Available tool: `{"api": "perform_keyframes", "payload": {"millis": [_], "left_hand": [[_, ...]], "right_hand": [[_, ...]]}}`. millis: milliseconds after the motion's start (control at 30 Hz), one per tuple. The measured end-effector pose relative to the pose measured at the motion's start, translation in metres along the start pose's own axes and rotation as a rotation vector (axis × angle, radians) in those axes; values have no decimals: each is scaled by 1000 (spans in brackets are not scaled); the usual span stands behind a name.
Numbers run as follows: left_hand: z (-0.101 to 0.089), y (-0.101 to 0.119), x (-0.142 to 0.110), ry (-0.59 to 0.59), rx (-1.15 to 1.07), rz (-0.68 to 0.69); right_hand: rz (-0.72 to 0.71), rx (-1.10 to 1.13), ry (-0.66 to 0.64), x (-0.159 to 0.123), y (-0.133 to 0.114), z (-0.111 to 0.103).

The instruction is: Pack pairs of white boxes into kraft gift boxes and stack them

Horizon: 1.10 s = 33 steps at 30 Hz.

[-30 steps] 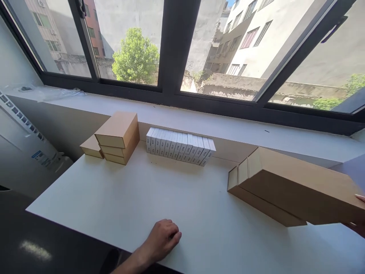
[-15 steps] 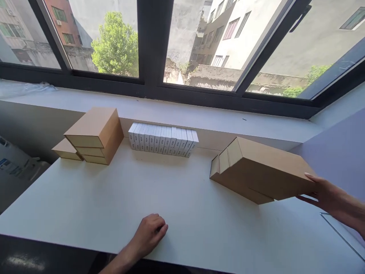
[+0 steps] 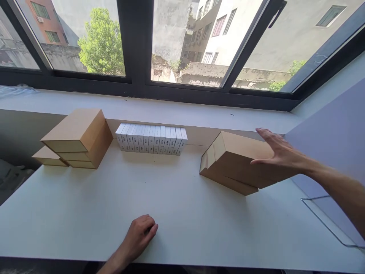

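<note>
My right hand (image 3: 278, 152) is spread wide, thumb apart from the fingers, over the near right end of a stack of brown cardboard boxes (image 3: 245, 152). Whether the palm touches the top box, I cannot tell. Three box ends show on this stack, and the boxes are slightly offset. My left hand (image 3: 140, 234) rests on the white table (image 3: 176, 213) near its front edge. Its fingers are curled in, and nothing shows in them.
Small white boxes (image 3: 151, 139) stand in a two-layer row against the sill wall. Another stack of brown boxes (image 3: 76, 137) is at the left, beside a lower brown box (image 3: 48, 156). A thin metal frame (image 3: 322, 220) lies at the right, near the purple wall (image 3: 336, 125).
My right hand has let go of the box's right end and moved up and left, fingers spreading. The top box has settled back in line with the stack. My left hand stays on the table.
</note>
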<state>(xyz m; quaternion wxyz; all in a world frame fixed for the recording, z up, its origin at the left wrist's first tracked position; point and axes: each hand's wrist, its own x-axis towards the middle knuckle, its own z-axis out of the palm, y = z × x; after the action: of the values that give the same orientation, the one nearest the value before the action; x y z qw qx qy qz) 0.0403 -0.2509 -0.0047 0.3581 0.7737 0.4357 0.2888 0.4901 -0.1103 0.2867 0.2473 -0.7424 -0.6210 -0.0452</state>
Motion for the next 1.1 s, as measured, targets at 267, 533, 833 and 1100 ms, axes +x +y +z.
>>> {"api": "perform_keyframes", "payload": {"millis": [267, 533, 833, 1100], "left_hand": [[-5, 4, -1, -2, -109, -63], [-18, 11, -4, 246, -466, -33], [-54, 16, -29, 415, -429, -218], [-85, 9, -31, 304, -238, -455]], "right_hand": [[-233, -134, -377, 38, -31, 23], [-720, -145, -359, -54, -113, 3], [-823, -63, -685, -223, -210, 151], [-526, 153, -352, -217, -160, 150]]}}
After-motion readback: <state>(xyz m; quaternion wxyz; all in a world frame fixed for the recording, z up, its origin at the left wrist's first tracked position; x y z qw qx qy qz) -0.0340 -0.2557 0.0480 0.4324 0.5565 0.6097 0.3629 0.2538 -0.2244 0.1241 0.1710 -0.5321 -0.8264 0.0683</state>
